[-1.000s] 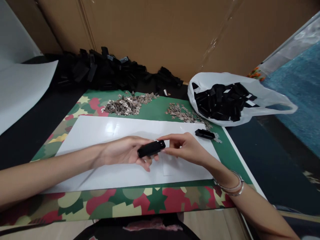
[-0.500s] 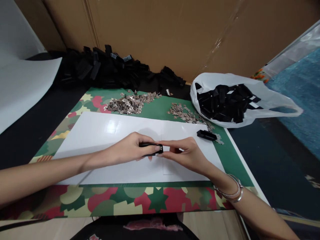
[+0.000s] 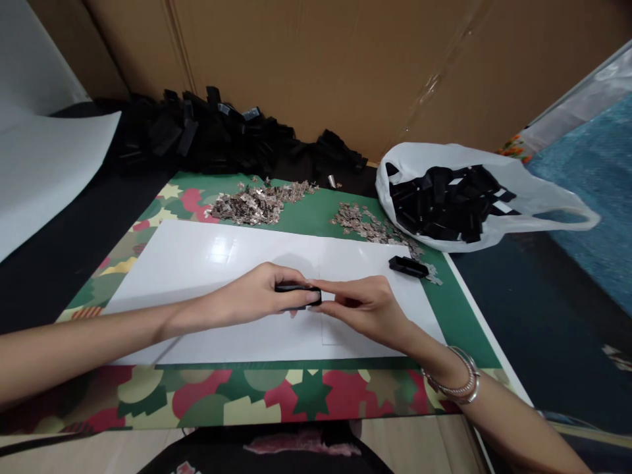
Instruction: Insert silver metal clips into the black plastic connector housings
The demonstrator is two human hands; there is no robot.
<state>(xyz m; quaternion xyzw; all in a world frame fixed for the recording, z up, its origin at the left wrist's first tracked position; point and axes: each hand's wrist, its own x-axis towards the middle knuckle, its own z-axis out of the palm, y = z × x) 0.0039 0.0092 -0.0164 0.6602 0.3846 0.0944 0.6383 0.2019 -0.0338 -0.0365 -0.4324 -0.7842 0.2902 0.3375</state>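
Observation:
My left hand (image 3: 266, 293) is closed around a small black plastic case (image 3: 299, 297), its thumb lying along the near side. At the case's right end, the thumb and index finger of my right hand (image 3: 368, 303) pinch the tip from both sides. Whether a small metal piece sits under those fingers is hidden. Both hands are over a white sheet (image 3: 207, 263). Another black case (image 3: 408, 266), hollow and open on top, lies by the sheet's right edge. Beyond the sheet are two heaps of small metal pieces, a larger pile (image 3: 251, 204) and a smaller pile (image 3: 368, 224).
A white plastic bag (image 3: 533, 197) full of black cases stands at the right. Many more black parts (image 3: 197, 131) are heaped at the back left, against a cardboard wall (image 3: 306, 72). A curled white sheet (image 3: 44, 164) stands at far left. A patterned mat (image 3: 247, 395) covers the table.
My left thumb now covers the case's right end, where a shiny spot showed before. The case has rolled slightly, and my right fingers have drawn closer together.

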